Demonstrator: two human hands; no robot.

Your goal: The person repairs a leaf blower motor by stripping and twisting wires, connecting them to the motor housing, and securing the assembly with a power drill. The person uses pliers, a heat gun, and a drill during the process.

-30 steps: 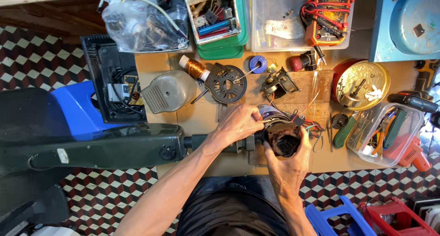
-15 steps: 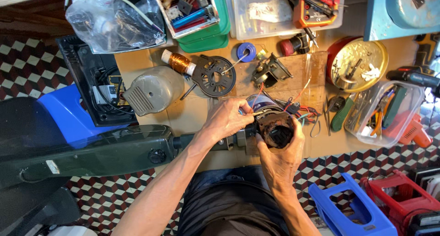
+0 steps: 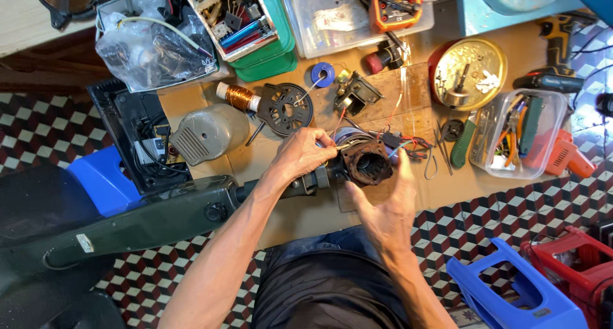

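Both hands on a motor stator near the table's front edge

The left hand (image 3: 305, 153) pinches wires atop the dark stator (image 3: 365, 164); the right hand (image 3: 391, 198) cups its front with fingers curled. It looks heavy and rigid, leads fragile, best held by the core

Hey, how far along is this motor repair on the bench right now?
Done: the motor is opened, its grey cover and black round plate set aside on the table. In hand: the right hand steadies the motor while the left hand works at its wires. Left, probably: refitting those loose parts.
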